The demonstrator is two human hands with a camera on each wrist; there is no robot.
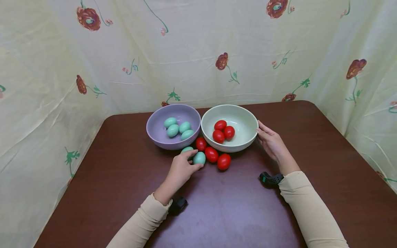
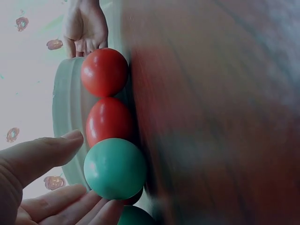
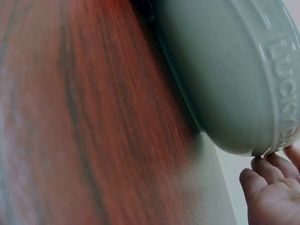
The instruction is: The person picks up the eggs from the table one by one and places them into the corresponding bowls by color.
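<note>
My left hand [image 1: 183, 167] reaches around a light green egg [image 1: 199, 158] on the table, thumb and fingers spread about it. In the left wrist view the thumb stands off this green egg [image 2: 116, 168], while the fingers lie close under it. A second green egg [image 1: 187, 149] is partly hidden behind the hand. Three red eggs [image 1: 224, 162] lie just to the right, in front of the bowls. My right hand [image 1: 273, 144] touches the right side of the pale green bowl [image 1: 245, 117] with extended fingertips; three red eggs [image 1: 229, 132] are inside it.
A purple bowl [image 1: 155, 125] with several green eggs [image 1: 172, 130] stands left of the pale green bowl, their rims close together. Both are near the back edge of the dark brown table [image 1: 235, 206]. Behind hangs a flowered curtain [image 1: 192, 62].
</note>
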